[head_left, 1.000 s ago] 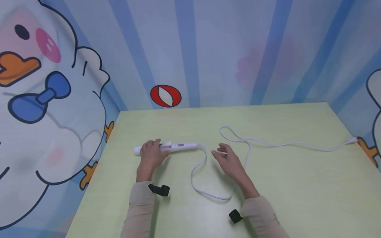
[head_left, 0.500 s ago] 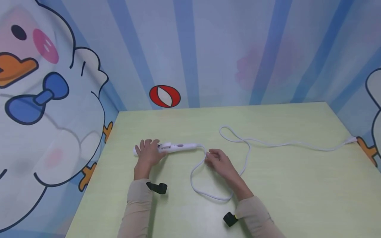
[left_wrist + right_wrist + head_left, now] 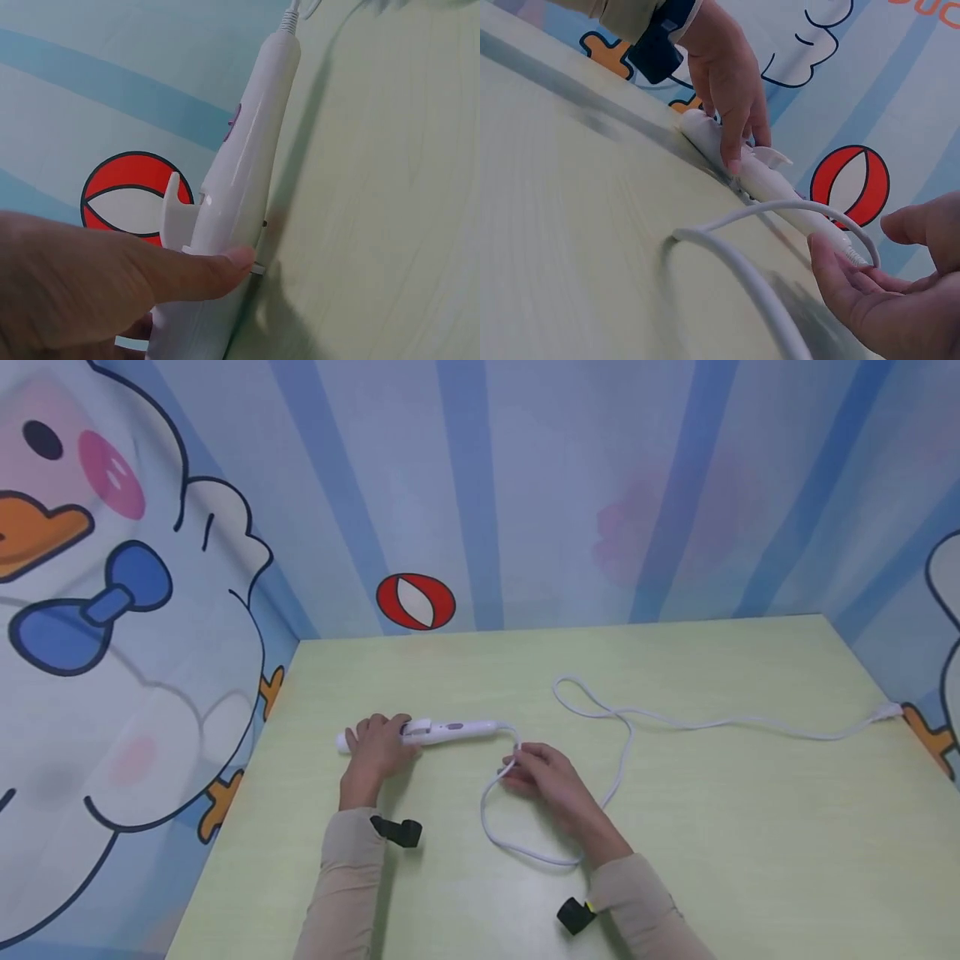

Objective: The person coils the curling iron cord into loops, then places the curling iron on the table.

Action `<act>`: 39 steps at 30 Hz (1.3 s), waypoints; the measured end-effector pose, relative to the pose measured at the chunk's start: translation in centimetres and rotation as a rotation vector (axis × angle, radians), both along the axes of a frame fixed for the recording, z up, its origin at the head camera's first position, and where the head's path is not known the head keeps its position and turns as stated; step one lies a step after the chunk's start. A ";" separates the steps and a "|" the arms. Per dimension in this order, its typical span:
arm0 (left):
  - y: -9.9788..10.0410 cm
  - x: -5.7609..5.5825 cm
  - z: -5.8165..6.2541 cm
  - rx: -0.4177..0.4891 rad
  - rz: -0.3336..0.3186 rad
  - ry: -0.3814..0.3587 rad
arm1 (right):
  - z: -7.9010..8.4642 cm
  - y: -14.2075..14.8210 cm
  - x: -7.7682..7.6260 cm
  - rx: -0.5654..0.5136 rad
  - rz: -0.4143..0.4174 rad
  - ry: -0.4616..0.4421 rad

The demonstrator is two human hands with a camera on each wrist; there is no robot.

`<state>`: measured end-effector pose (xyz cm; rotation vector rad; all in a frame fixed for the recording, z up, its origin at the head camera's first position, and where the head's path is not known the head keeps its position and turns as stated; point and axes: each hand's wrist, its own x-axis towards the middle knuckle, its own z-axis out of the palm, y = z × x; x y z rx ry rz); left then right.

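Note:
A white curling iron (image 3: 457,731) lies lengthwise at the left of the table, its clamp lever (image 3: 176,214) standing out from the side. My left hand (image 3: 377,750) grips its barrel, with the thumb laid across it in the left wrist view. From the handle end runs a white cord (image 3: 487,806). At the cord just beyond the handle is my right hand (image 3: 551,781). In the right wrist view, the cord bends between that hand's loosely bent digits, touching the lower ones, and a gap shows between upper and lower fingertips.
The cord loops over the pale table (image 3: 712,827) and crosses itself near the middle. Its plug (image 3: 888,712) lies by the right edge. A printed wall (image 3: 555,502) stands behind the table. Black wrist cameras sit on both sleeves.
My right hand has come leftward to the cord near the handle, its fingers now at the cord. The left hand keeps hold of the curling iron, with little movement.

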<state>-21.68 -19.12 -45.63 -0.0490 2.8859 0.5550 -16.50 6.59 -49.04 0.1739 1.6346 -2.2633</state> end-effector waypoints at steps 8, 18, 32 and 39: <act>0.1 -0.1 -0.7 -0.006 0.021 0.025 | -0.5 -0.8 0.3 -0.096 -0.019 0.054; 0.1 0.2 -0.8 -0.028 0.004 0.057 | -0.3 -1.4 0.5 -0.129 -0.091 0.039; 0.8 0.5 1.7 0.060 -0.134 0.098 | 0.9 -1.8 0.4 -0.132 -0.136 0.209; 1.9 1.2 2.9 0.194 -0.212 0.102 | 1.2 -1.0 0.3 -0.053 -0.115 0.367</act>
